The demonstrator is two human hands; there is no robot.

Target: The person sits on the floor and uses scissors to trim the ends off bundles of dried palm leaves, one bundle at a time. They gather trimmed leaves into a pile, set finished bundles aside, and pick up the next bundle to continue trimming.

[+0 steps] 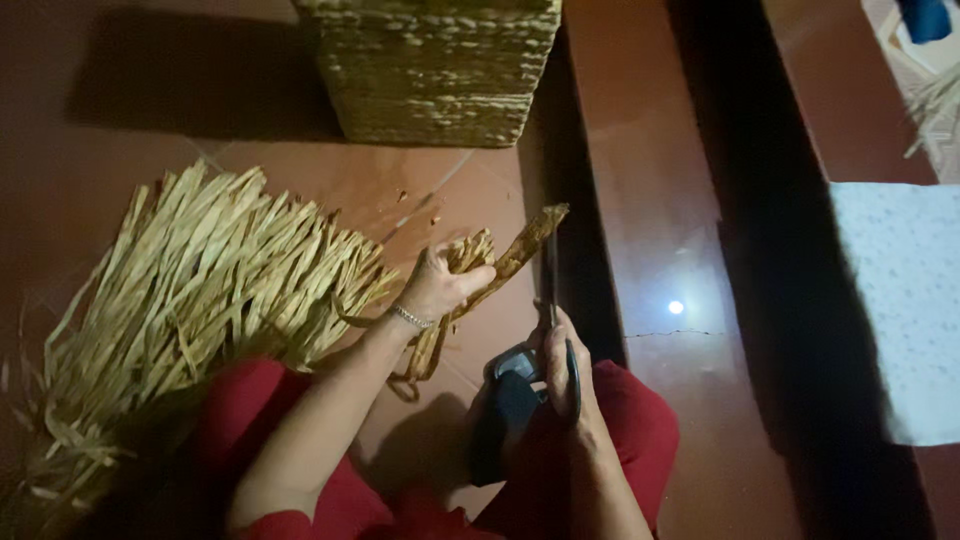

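My left hand (440, 285) grips a braided straw strip (510, 262) near the middle, its tip pointing toward 1 o'clock. My right hand (565, 375) closes on black scissors (520, 385) at 5 o'clock. Loose straw (200, 290) lies at 9 o'clock, a woven basket (440, 70) at 12.

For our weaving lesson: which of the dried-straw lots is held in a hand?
The small bundle in the left hand, its tip pointing up and right. The big pile lies loose on the floor, untouched.
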